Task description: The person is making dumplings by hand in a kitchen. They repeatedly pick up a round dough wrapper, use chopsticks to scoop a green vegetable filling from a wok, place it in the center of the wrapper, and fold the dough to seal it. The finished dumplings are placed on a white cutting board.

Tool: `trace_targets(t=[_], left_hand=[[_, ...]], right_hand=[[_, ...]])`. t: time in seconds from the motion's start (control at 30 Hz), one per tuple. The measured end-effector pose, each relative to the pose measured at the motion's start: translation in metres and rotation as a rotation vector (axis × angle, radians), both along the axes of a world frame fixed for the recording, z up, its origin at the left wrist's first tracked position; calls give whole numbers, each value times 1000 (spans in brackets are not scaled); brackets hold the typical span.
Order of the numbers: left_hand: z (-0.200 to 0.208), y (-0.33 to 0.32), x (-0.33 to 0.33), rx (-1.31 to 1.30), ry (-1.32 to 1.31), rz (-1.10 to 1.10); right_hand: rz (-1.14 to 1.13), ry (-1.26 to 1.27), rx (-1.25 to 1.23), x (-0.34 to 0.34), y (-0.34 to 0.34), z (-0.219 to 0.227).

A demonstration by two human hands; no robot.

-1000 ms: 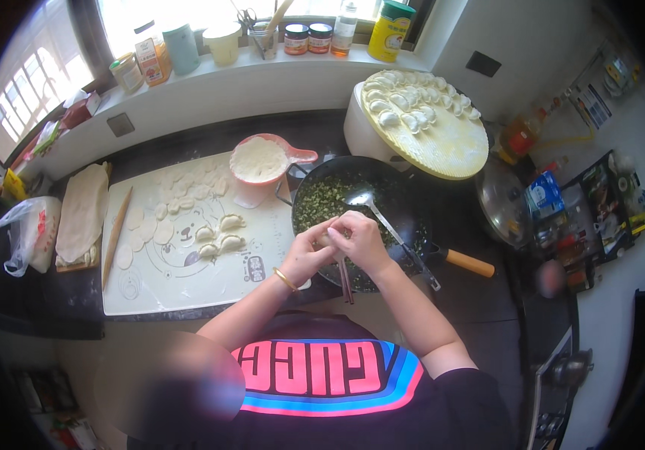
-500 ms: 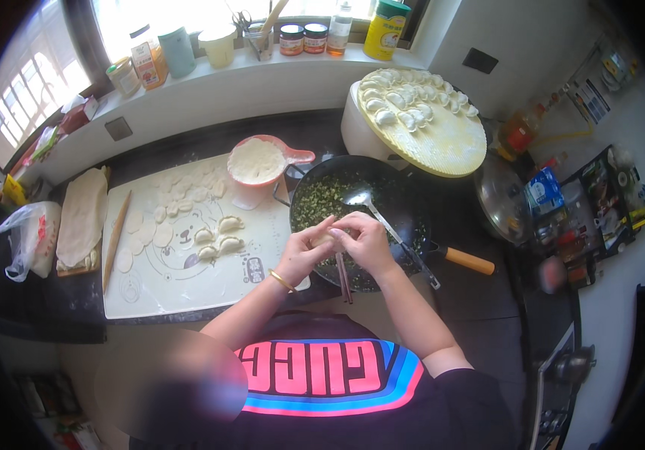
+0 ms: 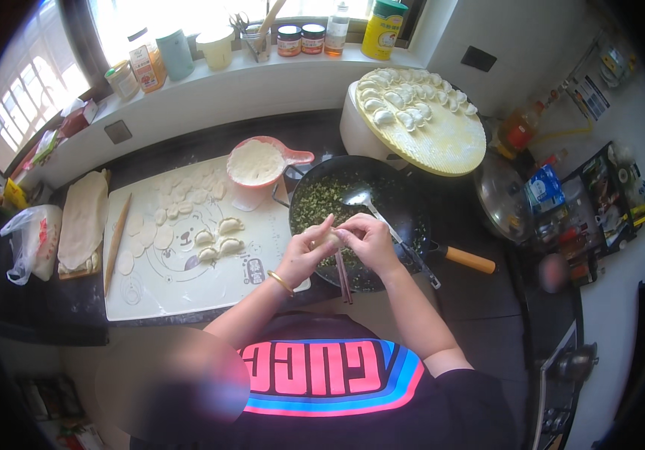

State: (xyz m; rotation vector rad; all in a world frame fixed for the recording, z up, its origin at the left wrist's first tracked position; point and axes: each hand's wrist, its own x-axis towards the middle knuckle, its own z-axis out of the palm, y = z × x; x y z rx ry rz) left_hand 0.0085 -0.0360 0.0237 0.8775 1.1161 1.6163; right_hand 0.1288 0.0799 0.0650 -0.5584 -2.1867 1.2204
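Above the near side of a dark wok [image 3: 412, 180], my two hands meet around a small pale dumpling [image 3: 332, 238], mostly hidden by fingers. My left hand [image 3: 304, 252], with a gold bangle at its wrist, supports it, while the fingertips of my right hand [image 3: 371, 241] pinch its edge. Chopped green filling [image 3: 319, 196] lies in the wok, along with a metal spoon [image 3: 360, 196] and chopsticks [image 3: 343, 279] below my hands. To the left, a pale mat [image 3: 180, 296] carries several folded dumplings [image 3: 230, 245], round dough wrappers [image 3: 163, 238] and a rolling pin [image 3: 118, 244].
A pink-rimmed bowl of flour [image 3: 256, 163] stands behind the mat. At the back right, a round tray [image 3: 454, 146] bears rows of dumplings. The wok's wooden handle [image 3: 470, 259] points right, near a glass lid [image 3: 504, 199]. Sheeted dough [image 3: 82, 217] and a plastic bag [image 3: 36, 240] sit far left.
My fingers have shifted slightly around the dumpling, both hands staying over the wok. The other things keep their places, apart from a slight shift of the view.
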Motion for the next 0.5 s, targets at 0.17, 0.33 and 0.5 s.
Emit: trace_targets(t=[0.17,0.33,0.5], left_hand=[[4,1,6,17,146,6],[-1,1,0,-56,10,-36],[-1,2,2,-17,41,13]], right_hand=[[-33,-33,125,-6,-7,5],[-16,28,39,-6,-9,0],[-9,-56,38,-1,-4,1]])
